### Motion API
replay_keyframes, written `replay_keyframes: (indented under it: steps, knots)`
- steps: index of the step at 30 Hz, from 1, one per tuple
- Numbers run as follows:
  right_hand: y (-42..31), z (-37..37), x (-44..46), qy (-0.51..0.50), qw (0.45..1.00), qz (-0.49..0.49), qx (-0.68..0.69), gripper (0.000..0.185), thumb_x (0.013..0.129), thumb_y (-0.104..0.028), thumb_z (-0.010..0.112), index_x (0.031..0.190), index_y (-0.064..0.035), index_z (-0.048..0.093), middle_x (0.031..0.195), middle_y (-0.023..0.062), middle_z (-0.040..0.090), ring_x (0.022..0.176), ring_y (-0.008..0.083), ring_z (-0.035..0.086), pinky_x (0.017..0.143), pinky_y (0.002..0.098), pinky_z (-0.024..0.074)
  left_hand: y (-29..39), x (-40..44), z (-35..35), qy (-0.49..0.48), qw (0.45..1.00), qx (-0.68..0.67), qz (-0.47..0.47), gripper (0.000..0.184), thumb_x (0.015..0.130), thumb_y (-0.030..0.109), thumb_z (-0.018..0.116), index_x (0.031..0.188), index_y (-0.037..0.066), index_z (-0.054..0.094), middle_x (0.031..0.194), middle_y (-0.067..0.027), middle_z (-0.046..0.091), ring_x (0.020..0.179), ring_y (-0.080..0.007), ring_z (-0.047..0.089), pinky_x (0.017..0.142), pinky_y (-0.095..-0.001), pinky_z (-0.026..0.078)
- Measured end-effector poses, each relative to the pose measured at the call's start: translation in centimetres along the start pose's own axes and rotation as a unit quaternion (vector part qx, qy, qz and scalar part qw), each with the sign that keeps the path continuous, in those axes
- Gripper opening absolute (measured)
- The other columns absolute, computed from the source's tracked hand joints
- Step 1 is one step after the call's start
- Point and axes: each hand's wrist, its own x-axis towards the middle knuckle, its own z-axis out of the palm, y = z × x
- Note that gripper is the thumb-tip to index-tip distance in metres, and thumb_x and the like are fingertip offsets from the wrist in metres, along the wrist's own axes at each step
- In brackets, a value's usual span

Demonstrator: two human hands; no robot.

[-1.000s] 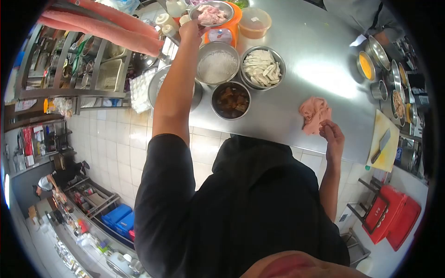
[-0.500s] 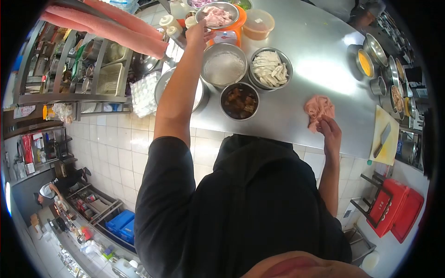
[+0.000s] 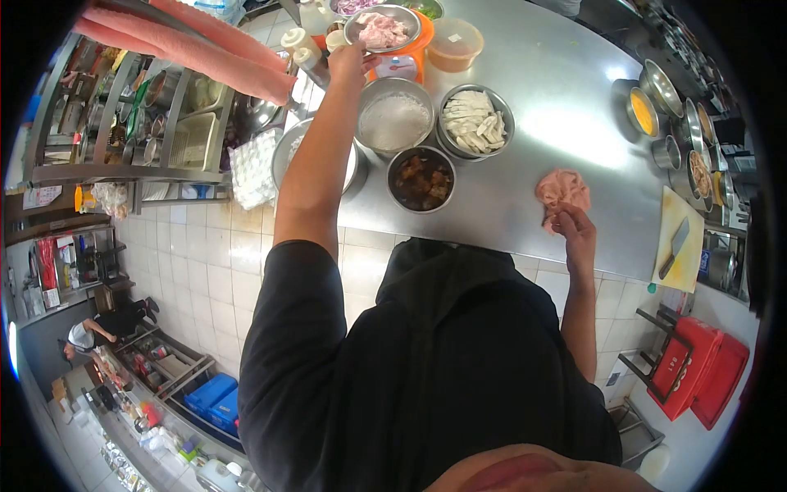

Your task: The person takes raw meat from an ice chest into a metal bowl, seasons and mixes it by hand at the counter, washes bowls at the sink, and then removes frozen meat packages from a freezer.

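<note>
My left hand (image 3: pixel 351 62) is at the near left rim of a metal bowl of raw meat (image 3: pixel 383 30), fingers apart in front of the orange scale (image 3: pixel 410 67) under it. Whether it touches the rim is unclear. With closed fingertips, my right hand (image 3: pixel 575 230) pinches the near edge of a crumpled pink cloth (image 3: pixel 564 190) on the steel table (image 3: pixel 508 205). Between my hands stand a pot of cloudy liquid (image 3: pixel 395 123), a bowl of pale strips (image 3: pixel 474 123) and a bowl of dark chunks in liquid (image 3: pixel 420 180).
A plastic tub (image 3: pixel 454 43) stands right of the scale. Squeeze bottles (image 3: pixel 300 43) are at the back left. On the right lie a cutting board (image 3: pixel 672 213) with a knife (image 3: pixel 675 246) and several metal bowls. Another person (image 3: pixel 106 328) is far left.
My left hand has come down slightly from the bowl's rim, its fingers now spread before the scale. My right hand has shifted slightly along the cloth, whose folds look rounder.
</note>
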Motion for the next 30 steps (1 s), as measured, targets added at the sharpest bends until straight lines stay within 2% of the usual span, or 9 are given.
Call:
replay_keyframes:
  steps: [6,9,12,16,18,20,23,26,30]
  knots:
    - [-3.2,1.4,0.8,-0.003,0.997,-0.057,-0.058,0.021,0.088,-0.009,0.057,0.106,0.0015,0.063,0.092,0.0059,0.064,0.084,0.0146,0.061,0.076,0.0272,0.0484,0.4,-1.8,1.2,0.009,0.999,-0.04,0.017,0.024,0.082,-0.004,0.052,0.103,-0.014,0.049,0.098,-0.0213,0.056,0.079,-0.0288,0.064,0.065,-0.034,0.061]
    - [-4.2,1.3,3.1,-0.001,0.947,-0.232,-0.223,0.021,0.087,-0.01,0.059,0.106,-0.0011,0.063,0.096,0.0063,0.065,0.09,0.015,0.061,0.079,0.0273,0.0477,1.0,-4.2,1.7,-0.004,0.999,-0.021,0.03,0.022,0.084,-0.005,0.051,0.104,-0.011,0.05,0.101,-0.0187,0.056,0.085,-0.0281,0.061,0.07,-0.0352,0.06]
    - [-9.7,4.2,3.5,0.019,0.958,-0.239,-0.158,0.022,0.085,-0.01,0.062,0.106,-0.0031,0.063,0.1,0.0088,0.065,0.093,0.0164,0.061,0.079,0.0287,0.0481,1.7,-8.0,2.4,-0.034,0.996,-0.056,0.058,0.006,0.082,-0.004,0.055,0.086,-0.006,0.051,0.092,-0.0187,0.058,0.075,-0.0257,0.063,0.063,-0.0323,0.06]
    - [-15.5,8.3,5.9,-0.03,0.888,-0.416,-0.192,0.027,0.081,-0.012,0.065,0.107,-0.0052,0.063,0.103,0.0101,0.064,0.091,0.0226,0.062,0.079,0.0319,0.0491,2.0,-13.4,3.8,-0.055,0.995,-0.062,0.063,0.007,0.083,-0.001,0.057,0.081,0.0,0.051,0.08,-0.0123,0.06,0.071,-0.0202,0.063,0.06,-0.0309,0.058]
    - [-17.2,10.6,8.0,-0.067,0.849,-0.477,-0.219,0.028,0.079,-0.013,0.065,0.106,-0.0061,0.064,0.104,0.0103,0.063,0.092,0.0268,0.062,0.079,0.0334,0.0495,2.2,-16.6,4.9,-0.076,0.993,-0.06,0.064,0.007,0.084,-0.002,0.056,0.08,0.001,0.051,0.08,-0.0115,0.061,0.07,-0.0195,0.064,0.06,-0.0305,0.058]
    - [-18.2,13.1,9.9,-0.057,0.794,-0.547,-0.26,0.027,0.08,-0.009,0.064,0.106,-0.0053,0.064,0.105,0.0118,0.063,0.088,0.025,0.061,0.077,0.0336,0.0489,1.3,-18.4,5.4,-0.097,0.992,-0.045,0.063,0.004,0.086,0.0,0.053,0.082,0.0,0.052,0.083,-0.0113,0.062,0.07,-0.0177,0.062,0.063,-0.0295,0.059]
    - [-18.5,15.2,11.4,-0.131,0.803,-0.452,-0.366,0.028,0.077,-0.009,0.063,0.105,-0.0058,0.063,0.104,0.0133,0.062,0.087,0.0285,0.061,0.078,0.0354,0.0488,0.2,-21.5,6.2,-0.128,0.987,-0.072,0.064,0.019,0.085,-0.001,0.056,0.069,0.006,0.048,0.077,-0.0079,0.06,0.064,-0.0177,0.063,0.057,-0.0292,0.058]
    - [-16.8,15.6,13.3,-0.152,0.742,-0.477,-0.447,0.029,0.076,-0.008,0.062,0.105,-0.0062,0.063,0.099,0.0122,0.063,0.084,0.0251,0.062,0.076,0.0343,0.0494,-0.8,-23.2,6.1,-0.12,0.99,-0.058,0.056,0.023,0.085,0.001,0.058,0.067,0.007,0.046,0.073,-0.0066,0.058,0.063,-0.0168,0.063,0.055,-0.029,0.058]
    - [-16.2,13.7,13.6,-0.218,0.882,-0.316,-0.275,0.03,0.078,-0.004,0.058,0.108,-0.0025,0.06,0.1,0.0094,0.064,0.083,0.018,0.062,0.075,0.0292,0.0504,-1.5,-24.3,5.6,-0.102,0.992,-0.052,0.046,0.022,0.085,0.001,0.058,0.067,0.007,0.048,0.071,-0.0057,0.057,0.064,-0.0165,0.063,0.054,-0.0285,0.058]
